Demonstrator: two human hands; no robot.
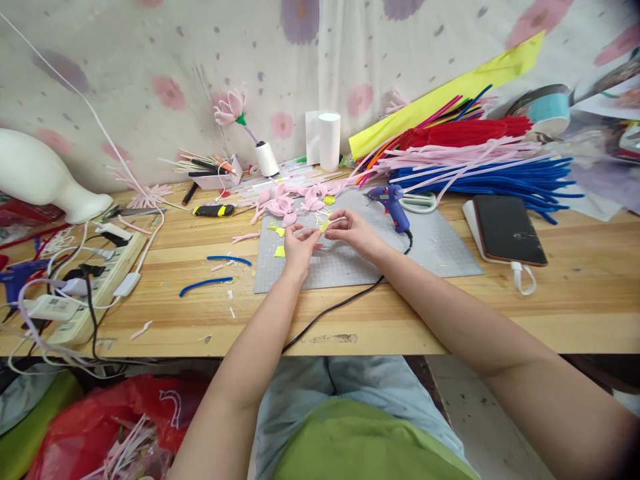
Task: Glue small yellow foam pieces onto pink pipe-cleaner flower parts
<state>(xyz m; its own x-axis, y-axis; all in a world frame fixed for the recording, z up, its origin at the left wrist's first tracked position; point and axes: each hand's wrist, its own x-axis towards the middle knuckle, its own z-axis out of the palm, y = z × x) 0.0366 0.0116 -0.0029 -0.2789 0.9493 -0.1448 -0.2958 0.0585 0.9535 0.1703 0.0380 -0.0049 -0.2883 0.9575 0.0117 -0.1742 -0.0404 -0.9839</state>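
Observation:
Over the grey cutting mat, both my hands meet at their fingertips around a small yellow piece, which looks like paper. My left hand pinches at its left side, thumb and fingers closed. From the right, my right hand also pinches it, fingers bent. Just beyond lie pink pipe-cleaner petals and a yellow rolled bit. Yellow scraps are left of my left hand. A blue glue gun rests on the mat, right of my right hand.
Bundles of blue pipe cleaners and red ones lie at the back right, near a phone. A power strip with tangled cables is at left. The glue gun's black cord crosses the table's front. A pink flower stands behind.

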